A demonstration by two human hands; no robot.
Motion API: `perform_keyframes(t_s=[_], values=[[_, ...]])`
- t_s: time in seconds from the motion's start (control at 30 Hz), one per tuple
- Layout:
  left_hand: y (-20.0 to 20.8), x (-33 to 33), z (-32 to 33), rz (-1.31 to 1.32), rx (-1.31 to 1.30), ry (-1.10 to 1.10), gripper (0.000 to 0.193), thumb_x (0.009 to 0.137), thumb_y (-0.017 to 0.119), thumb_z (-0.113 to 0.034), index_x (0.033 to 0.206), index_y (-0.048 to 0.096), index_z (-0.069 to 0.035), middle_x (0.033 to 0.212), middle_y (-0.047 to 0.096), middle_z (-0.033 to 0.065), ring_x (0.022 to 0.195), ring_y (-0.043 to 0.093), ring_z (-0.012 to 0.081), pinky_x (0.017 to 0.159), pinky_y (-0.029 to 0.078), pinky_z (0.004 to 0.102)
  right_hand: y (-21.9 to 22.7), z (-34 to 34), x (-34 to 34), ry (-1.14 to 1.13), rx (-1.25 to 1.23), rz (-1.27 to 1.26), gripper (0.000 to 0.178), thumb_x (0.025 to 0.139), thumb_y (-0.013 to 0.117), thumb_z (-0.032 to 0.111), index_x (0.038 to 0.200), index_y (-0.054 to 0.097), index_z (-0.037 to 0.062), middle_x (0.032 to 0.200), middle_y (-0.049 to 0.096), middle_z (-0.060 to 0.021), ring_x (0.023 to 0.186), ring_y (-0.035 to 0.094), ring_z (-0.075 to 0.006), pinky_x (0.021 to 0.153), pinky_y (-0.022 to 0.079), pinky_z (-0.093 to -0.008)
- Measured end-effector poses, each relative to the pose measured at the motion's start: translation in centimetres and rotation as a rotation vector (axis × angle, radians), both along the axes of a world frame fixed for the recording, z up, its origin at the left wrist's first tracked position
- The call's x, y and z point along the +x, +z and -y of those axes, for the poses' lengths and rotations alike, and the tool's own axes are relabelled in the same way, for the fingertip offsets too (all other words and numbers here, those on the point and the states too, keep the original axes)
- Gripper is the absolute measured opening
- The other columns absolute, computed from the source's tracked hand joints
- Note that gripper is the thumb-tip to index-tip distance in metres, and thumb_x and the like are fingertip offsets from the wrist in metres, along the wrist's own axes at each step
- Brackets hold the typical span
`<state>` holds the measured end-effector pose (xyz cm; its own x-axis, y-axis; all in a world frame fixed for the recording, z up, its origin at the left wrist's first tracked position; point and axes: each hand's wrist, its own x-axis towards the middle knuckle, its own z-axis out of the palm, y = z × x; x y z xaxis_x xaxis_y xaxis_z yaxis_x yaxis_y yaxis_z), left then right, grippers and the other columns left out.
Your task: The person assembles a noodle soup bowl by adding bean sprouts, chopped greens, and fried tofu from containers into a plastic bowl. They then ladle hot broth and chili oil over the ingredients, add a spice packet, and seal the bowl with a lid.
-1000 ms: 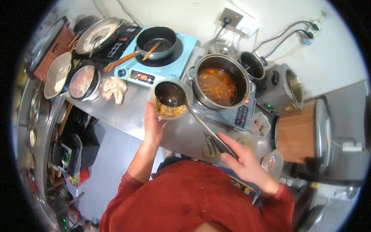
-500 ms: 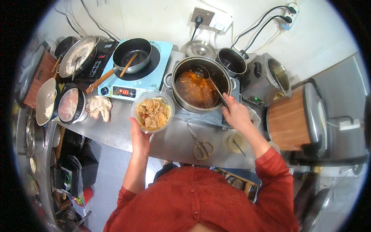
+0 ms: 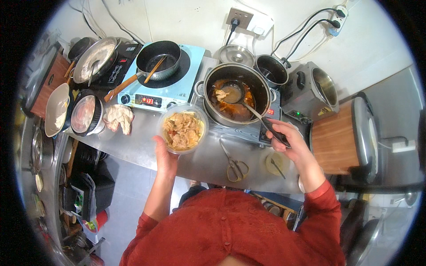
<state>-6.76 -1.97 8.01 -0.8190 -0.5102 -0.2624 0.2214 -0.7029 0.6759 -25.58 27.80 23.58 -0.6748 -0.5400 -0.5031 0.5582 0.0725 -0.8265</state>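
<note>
My left hand (image 3: 165, 160) grips a clear round plastic tub (image 3: 205, 134) from its near side. Cooked meat pieces (image 3: 182, 128) fill the tub, held just left of the big pot. In my right hand (image 3: 288, 138) is a ladle (image 3: 254, 111), fingers closed round its black handle. The ladle's bowl is raised inside the two-handled steel pot (image 3: 259, 82), carrying broth and a pale meat piece (image 3: 222, 94). Reddish-brown broth (image 3: 237, 114) lies in the pot below it.
Scissors (image 3: 237, 169) and a small tub with a spoon (image 3: 270, 165) lie along the counter's near edge. A wooden-handled saucepan (image 3: 165, 73) with chopsticks sits on a light-blue induction cooker (image 3: 191, 57). Raw poultry (image 3: 119, 117) rests left; a black pot (image 3: 274, 71) stands behind right.
My right hand has drawn the ladle up and toward me, lifting its bowl with broth and meat into sight. The tub stays in my left hand; the view has shifted slightly.
</note>
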Motion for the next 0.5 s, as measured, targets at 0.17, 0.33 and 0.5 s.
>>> perform_keyframes(t_s=[0.17, 0.33, 0.5], values=[[0.1, -0.7, -0.9, 0.033, 0.002, -0.074, 0.092, 0.092, 0.030, -0.075, 0.154, 0.026, -0.007, 0.156, 0.034, 0.0116, 0.144, 0.033, 0.0275, 0.118, 0.026, 0.0461, 3.9, -1.3, 2.1, 0.000, -0.013, 0.011, 0.046, 0.096, 0.054, 0.015, 0.139, 0.047, -0.0022, 0.084, 0.063, -0.0106, 0.045, 0.043, -0.0098, 0.041, 0.032, -0.0243], [0.3, -1.2, -1.5, 0.045, 0.003, -0.078, 0.086, 0.095, 0.030, -0.071, 0.153, 0.027, -0.007, 0.155, 0.036, 0.0125, 0.141, 0.037, 0.0274, 0.115, 0.030, 0.0459, 7.8, -1.5, 4.8, 0.086, -0.019, 0.018, 0.046, 0.096, 0.053, 0.015, 0.140, 0.048, -0.0009, 0.084, 0.064, -0.0102, 0.044, 0.044, -0.0094, 0.040, 0.030, -0.0230], [0.6, -1.4, -1.8, 0.030, -0.002, -0.063, 0.081, 0.097, 0.035, -0.067, 0.149, 0.033, -0.004, 0.147, 0.045, 0.0121, 0.134, 0.046, 0.0255, 0.109, 0.039, 0.0439, 8.5, -0.7, 6.9, 0.118, 0.025, 0.056, 0.049, 0.095, 0.052, 0.014, 0.141, 0.046, -0.0019, 0.084, 0.061, -0.0118, 0.039, 0.037, -0.0077, 0.038, 0.030, -0.0204]])
